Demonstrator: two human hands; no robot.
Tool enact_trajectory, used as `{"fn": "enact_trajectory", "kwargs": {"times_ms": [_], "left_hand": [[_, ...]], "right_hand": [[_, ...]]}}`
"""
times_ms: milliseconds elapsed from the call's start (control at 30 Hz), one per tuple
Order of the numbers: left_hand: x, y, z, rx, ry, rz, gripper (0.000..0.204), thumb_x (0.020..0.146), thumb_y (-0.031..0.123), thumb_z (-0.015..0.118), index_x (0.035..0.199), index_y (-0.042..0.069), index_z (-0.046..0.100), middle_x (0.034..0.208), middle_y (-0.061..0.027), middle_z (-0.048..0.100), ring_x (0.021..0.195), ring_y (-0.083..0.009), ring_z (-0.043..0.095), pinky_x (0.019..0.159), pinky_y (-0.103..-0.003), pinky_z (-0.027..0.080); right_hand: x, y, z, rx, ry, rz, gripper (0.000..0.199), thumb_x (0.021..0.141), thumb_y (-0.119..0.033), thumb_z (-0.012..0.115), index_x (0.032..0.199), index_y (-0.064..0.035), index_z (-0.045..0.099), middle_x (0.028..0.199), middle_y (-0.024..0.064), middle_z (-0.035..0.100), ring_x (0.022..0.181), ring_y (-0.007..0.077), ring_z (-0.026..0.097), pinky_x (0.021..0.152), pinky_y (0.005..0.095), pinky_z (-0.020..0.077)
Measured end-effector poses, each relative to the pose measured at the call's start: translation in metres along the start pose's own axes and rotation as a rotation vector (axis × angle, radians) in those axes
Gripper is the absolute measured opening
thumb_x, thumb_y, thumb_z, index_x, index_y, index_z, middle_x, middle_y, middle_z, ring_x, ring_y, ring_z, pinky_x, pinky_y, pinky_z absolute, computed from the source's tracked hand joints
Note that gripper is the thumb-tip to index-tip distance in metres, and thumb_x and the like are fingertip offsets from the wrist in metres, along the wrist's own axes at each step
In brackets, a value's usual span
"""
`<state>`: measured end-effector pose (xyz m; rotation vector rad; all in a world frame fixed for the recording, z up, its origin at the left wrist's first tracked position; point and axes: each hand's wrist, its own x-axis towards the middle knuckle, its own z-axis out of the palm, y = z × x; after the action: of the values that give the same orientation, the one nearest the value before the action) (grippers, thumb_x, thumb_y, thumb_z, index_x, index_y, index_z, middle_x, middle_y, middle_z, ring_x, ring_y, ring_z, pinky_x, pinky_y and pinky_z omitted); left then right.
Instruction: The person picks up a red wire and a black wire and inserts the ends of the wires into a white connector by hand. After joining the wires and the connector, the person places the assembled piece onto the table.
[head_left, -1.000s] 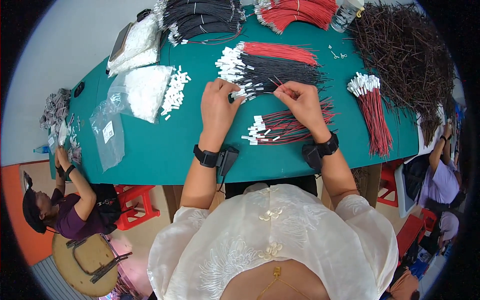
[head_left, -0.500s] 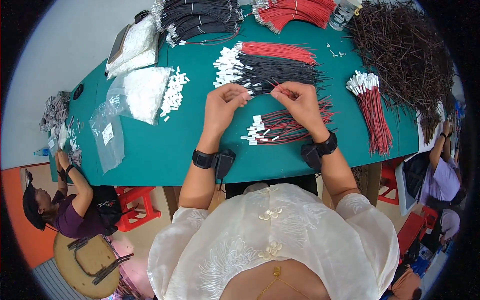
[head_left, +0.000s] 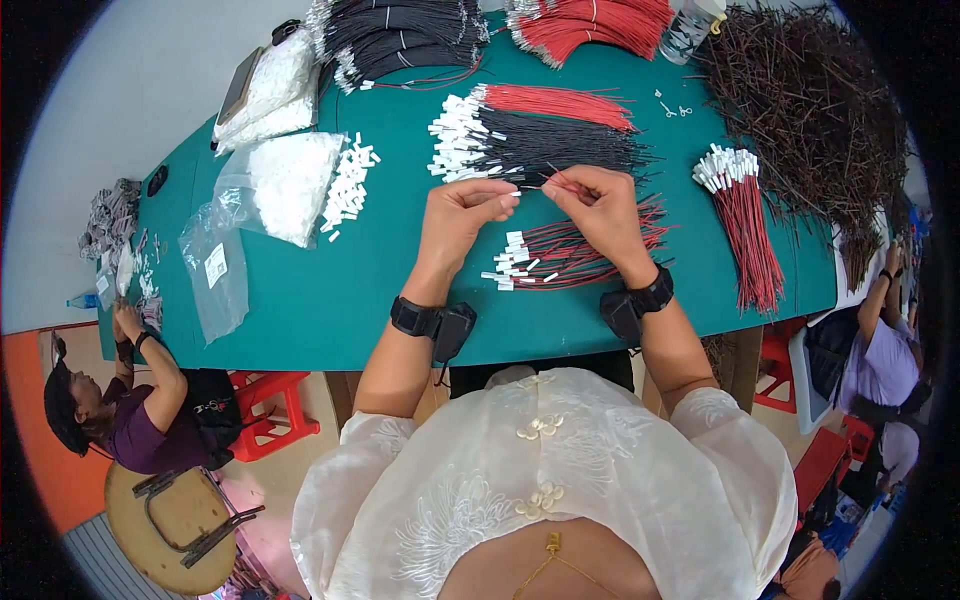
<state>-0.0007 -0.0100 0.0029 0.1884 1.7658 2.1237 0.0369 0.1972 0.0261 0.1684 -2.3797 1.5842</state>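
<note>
Over the middle of the table, my left hand [head_left: 462,215] pinches a small white connector [head_left: 516,192] between thumb and fingertips. Facing it, my right hand [head_left: 605,205] is closed in a pinch on thin red and black wires [head_left: 567,184], whose ends point toward the connector. Fingers hide most of the wires, and I cannot tell whether they sit inside the connector. Just beyond both hands lie rows of black wires [head_left: 560,140] and red wires [head_left: 555,104] with white connectors at their left ends. Nearer me is a loose pile of red-and-black wires [head_left: 590,252] with white connectors.
Loose white connectors [head_left: 347,190] lie beside a clear bag of connectors [head_left: 290,190] on the left. A wire bundle [head_left: 745,220] and a dark brown tangle [head_left: 800,100] are at right. Black bundles [head_left: 410,35] and red bundles [head_left: 590,28] line the back. Another person [head_left: 140,410] works at left.
My left hand has moved slightly right, closer to my right hand, and the white connector now shows at its fingertips. The right hand stays nearly in place with the wires.
</note>
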Motion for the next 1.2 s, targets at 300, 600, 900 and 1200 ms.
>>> {"fn": "enact_trajectory", "kwargs": {"times_ms": [300,600,900,1200], "left_hand": [[-0.0009,-0.0008,0.0044,-0.024,0.05,0.066,0.02,0.085,0.003,0.075,0.103,-0.003,0.071,0.09,-0.0083,0.073,0.078,-0.0115,0.067,0.073,-0.024,0.054],[-0.0007,-0.0006,0.0036,-0.046,0.052,0.066,0.019,0.084,0.001,0.075,0.102,-0.003,0.071,0.092,-0.0077,0.073,0.08,-0.0117,0.067,0.074,-0.024,0.054],[-0.001,-0.0016,0.0053,-0.061,0.071,0.063,0.018,0.083,-0.002,0.076,0.099,-0.002,0.07,0.093,-0.0076,0.072,0.083,-0.0121,0.068,0.077,-0.024,0.054],[-0.0011,-0.0045,0.0076,-0.073,0.059,0.069,0.016,0.081,-0.004,0.077,0.095,-0.001,0.071,0.09,-0.0062,0.073,0.081,-0.0095,0.068,0.076,-0.021,0.053]], "right_hand": [[0.0014,0.0009,-0.0006,-0.05,-0.016,0.003,0.012,0.081,-0.007,0.078,0.088,0.0016,0.074,0.073,0.0037,0.068,0.062,0.0043,0.054,0.054,0.0219,0.0404],[0.0015,-0.0004,-0.0024,-0.08,-0.047,0.012,0.011,0.081,-0.007,0.077,0.088,0.0011,0.074,0.074,0.0039,0.069,0.063,0.0052,0.056,0.055,0.0222,0.0412],[0.0006,-0.0012,0.0002,-0.059,-0.055,-0.01,0.009,0.081,-0.006,0.076,0.086,0.0014,0.073,0.073,0.0048,0.069,0.062,0.0063,0.057,0.055,0.0227,0.042],[0.0,-0.0082,0.004,-0.042,-0.046,-0.093,0.007,0.079,0.0,0.074,0.085,0.003,0.071,0.07,0.0068,0.065,0.059,0.0096,0.056,0.053,0.024,0.0417]]}}
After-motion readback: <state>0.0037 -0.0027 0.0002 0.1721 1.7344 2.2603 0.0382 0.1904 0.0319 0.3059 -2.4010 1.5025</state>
